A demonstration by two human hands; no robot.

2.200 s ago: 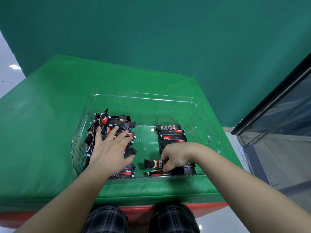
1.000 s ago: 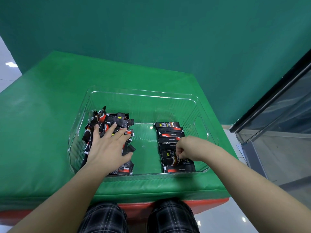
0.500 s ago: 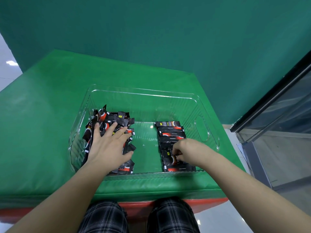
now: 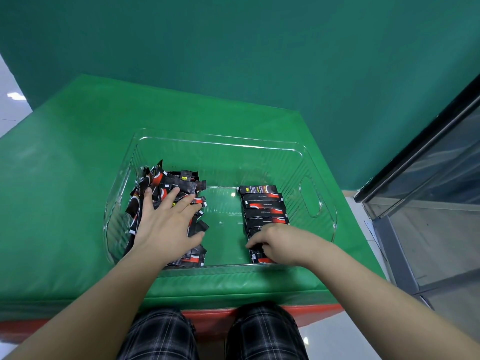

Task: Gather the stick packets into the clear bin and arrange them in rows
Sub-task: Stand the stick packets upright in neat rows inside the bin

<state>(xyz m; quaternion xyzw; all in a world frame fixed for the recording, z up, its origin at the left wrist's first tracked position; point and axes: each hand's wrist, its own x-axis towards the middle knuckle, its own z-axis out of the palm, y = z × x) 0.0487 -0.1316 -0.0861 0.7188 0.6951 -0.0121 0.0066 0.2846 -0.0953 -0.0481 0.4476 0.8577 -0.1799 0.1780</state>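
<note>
Inside the clear bin [image 4: 223,145], the left hand [image 4: 166,227] lies flat on the loose packet pile [image 4: 171,183] while the right hand [image 4: 279,242] pinches the nearest packet of the neat row [image 4: 263,206].

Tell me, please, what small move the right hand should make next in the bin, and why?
Probably press the near packets flat and square with the row. The right hand has its fingers curled on the row's near end, while the left hand rests flat on the loose pile in the clear bin.
</note>
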